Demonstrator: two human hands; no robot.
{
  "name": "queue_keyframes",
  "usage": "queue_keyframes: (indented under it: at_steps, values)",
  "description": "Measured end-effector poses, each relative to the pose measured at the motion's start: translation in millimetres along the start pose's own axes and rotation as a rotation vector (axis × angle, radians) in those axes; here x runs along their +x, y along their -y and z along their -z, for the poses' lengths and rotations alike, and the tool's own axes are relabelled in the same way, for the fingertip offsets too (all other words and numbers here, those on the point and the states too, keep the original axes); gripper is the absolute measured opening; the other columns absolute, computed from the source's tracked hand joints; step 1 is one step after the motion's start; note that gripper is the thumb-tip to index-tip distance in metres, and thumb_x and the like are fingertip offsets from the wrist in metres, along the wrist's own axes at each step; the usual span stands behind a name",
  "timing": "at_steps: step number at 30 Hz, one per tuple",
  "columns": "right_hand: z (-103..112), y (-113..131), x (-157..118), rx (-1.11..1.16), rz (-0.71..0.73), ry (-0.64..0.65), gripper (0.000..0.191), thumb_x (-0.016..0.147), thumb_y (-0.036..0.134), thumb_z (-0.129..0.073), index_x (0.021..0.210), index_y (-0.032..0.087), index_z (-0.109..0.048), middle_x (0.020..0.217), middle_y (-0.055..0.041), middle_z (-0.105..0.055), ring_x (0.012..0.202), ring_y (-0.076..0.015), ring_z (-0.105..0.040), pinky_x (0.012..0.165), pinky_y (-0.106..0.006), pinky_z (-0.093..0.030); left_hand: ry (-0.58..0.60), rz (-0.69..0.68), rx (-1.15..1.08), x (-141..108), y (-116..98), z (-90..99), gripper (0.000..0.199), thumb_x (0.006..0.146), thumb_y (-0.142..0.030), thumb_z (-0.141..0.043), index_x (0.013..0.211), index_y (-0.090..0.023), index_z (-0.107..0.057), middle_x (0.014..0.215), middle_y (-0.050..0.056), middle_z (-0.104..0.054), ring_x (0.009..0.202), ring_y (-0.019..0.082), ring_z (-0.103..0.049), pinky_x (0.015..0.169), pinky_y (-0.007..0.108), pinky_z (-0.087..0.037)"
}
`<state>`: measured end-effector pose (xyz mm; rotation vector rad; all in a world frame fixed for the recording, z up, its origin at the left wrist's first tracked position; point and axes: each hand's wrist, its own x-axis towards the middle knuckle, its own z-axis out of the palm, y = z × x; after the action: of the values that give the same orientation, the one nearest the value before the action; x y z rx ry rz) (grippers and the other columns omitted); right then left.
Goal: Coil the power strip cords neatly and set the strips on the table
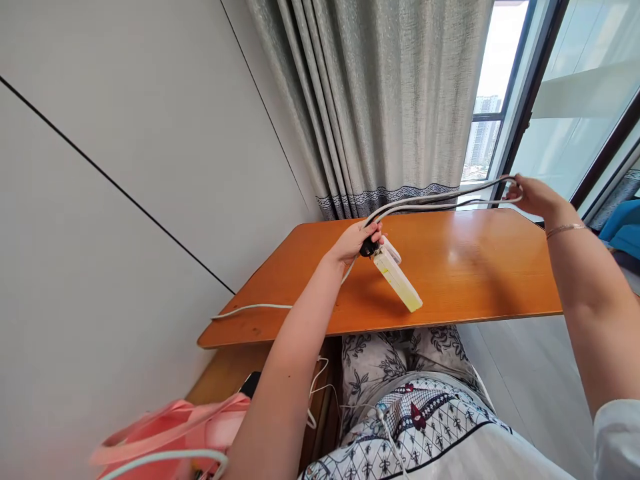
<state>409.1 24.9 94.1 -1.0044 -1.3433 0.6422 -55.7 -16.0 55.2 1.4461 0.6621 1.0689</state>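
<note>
My left hand [361,241] is closed around white and black cables, beside a black plug [369,247]. A white and yellowish power strip [399,280] hangs tilted just below it, over the wooden table. To the right, my right hand [531,195] pinches the far bend of the cables [430,199], which stretch in long loops between both hands above the tabletop. One white cable runs from under my left hand to the table's left end.
The orange-brown wooden table [465,267] stands in front of me, with a grey curtain [395,100] and window behind it. A pink bag [175,433] lies at the lower left. A white wall rises on the left.
</note>
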Motion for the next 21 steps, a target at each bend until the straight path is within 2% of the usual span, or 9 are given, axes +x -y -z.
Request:
queue_keyframes:
  at_steps: [2, 3, 4, 6, 8, 10, 14, 17, 21]
  values:
    - [-1, -32, -28, 0.073, -0.224, 0.166, 0.024, 0.090, 0.030, -0.067, 0.069, 0.018, -0.060, 0.066, -0.0023, -0.055, 0.067, -0.0129, -0.053, 0.067, -0.035, -0.043, -0.100, 0.011, -0.086, -2, 1, 1.3, 0.036, 0.085, -0.049, -0.070, 0.074, -0.016, -0.060, 0.050, -0.008, -0.042, 0.052, 0.009, -0.055, 0.077, 0.028, -0.054]
    - [-3, -45, -43, 0.136, -0.324, 0.194, 0.018, 0.084, 0.031, -0.073, 0.076, 0.019, -0.063, 0.070, -0.0028, -0.057, 0.070, -0.0140, -0.055, 0.068, -0.034, -0.045, -0.136, 0.018, -0.123, -4, 1, 0.9, 0.038, 0.087, -0.051, -0.067, 0.074, -0.016, -0.060, 0.049, -0.008, -0.040, 0.050, 0.009, -0.052, 0.077, 0.028, -0.055]
    - [-6, -57, -58, 0.180, -0.405, 0.248, 0.020, 0.078, 0.033, -0.077, 0.085, 0.020, -0.064, 0.075, -0.0026, -0.059, 0.074, -0.0149, -0.057, 0.072, -0.034, -0.048, -0.157, 0.029, -0.149, -5, 2, 0.1, 0.041, 0.088, -0.055, -0.063, 0.075, -0.016, -0.061, 0.048, -0.008, -0.039, 0.048, 0.008, -0.051, 0.076, 0.028, -0.055]
    - [-15, -76, -87, 0.171, -0.455, 0.248, 0.041, 0.068, 0.037, -0.083, 0.100, 0.022, -0.063, 0.077, -0.0002, -0.059, 0.073, -0.0149, -0.058, 0.068, -0.032, -0.049, -0.166, 0.053, -0.163, -7, 4, -2.1, 0.047, 0.090, -0.059, -0.058, 0.078, -0.014, -0.064, 0.047, -0.008, -0.039, 0.047, 0.009, -0.051, 0.073, 0.027, -0.055]
    - [-25, -90, -109, 0.086, -0.497, 0.205, 0.056, 0.066, 0.042, -0.083, 0.112, 0.025, -0.057, 0.077, 0.0022, -0.059, 0.067, -0.0120, -0.055, 0.059, -0.025, -0.046, -0.158, 0.072, -0.154, -9, 7, -4.2, 0.050, 0.091, -0.060, -0.055, 0.080, -0.013, -0.065, 0.047, -0.008, -0.039, 0.046, 0.009, -0.050, 0.068, 0.026, -0.054]
    - [-35, -98, -125, 0.012, -0.511, 0.172, 0.059, 0.065, 0.044, -0.081, 0.113, 0.027, -0.052, 0.078, 0.0034, -0.060, 0.063, -0.0104, -0.054, 0.055, -0.022, -0.043, -0.169, 0.080, -0.157, -9, 8, -5.5, 0.050, 0.091, -0.060, -0.055, 0.080, -0.013, -0.065, 0.047, -0.007, -0.039, 0.045, 0.009, -0.050, 0.062, 0.023, -0.051]
    - [-51, -101, -140, -0.045, -0.424, 0.144, 0.045, 0.067, 0.049, -0.077, 0.092, 0.025, -0.049, 0.075, 0.0034, -0.060, 0.068, -0.0127, -0.061, 0.054, -0.020, -0.043, -0.231, 0.086, -0.207, -6, 8, -4.9, 0.047, 0.090, -0.058, -0.058, 0.072, -0.015, -0.058, 0.047, -0.007, -0.039, 0.046, 0.008, -0.050, 0.052, 0.019, -0.044]
    - [-59, -99, -146, -0.061, -0.387, 0.198, 0.035, 0.072, 0.051, -0.072, 0.082, 0.021, -0.058, 0.074, 0.0007, -0.059, 0.063, -0.0120, -0.061, 0.058, -0.024, -0.049, -0.291, 0.091, -0.248, -3, 7, -2.3, 0.044, 0.091, -0.055, -0.059, 0.070, -0.016, -0.056, 0.048, -0.007, -0.039, 0.046, 0.008, -0.049, 0.048, 0.017, -0.041]
    - [-69, -99, -154, -0.179, -0.342, 0.288, 0.028, 0.082, 0.038, -0.059, 0.097, 0.019, -0.074, 0.083, -0.0046, -0.066, 0.072, -0.0158, -0.064, 0.074, -0.032, -0.055, -0.350, 0.072, -0.280, -3, 7, 0.9, 0.041, 0.094, -0.049, -0.056, 0.070, -0.016, -0.055, 0.047, -0.007, -0.039, 0.044, 0.007, -0.047, 0.053, 0.019, -0.046]
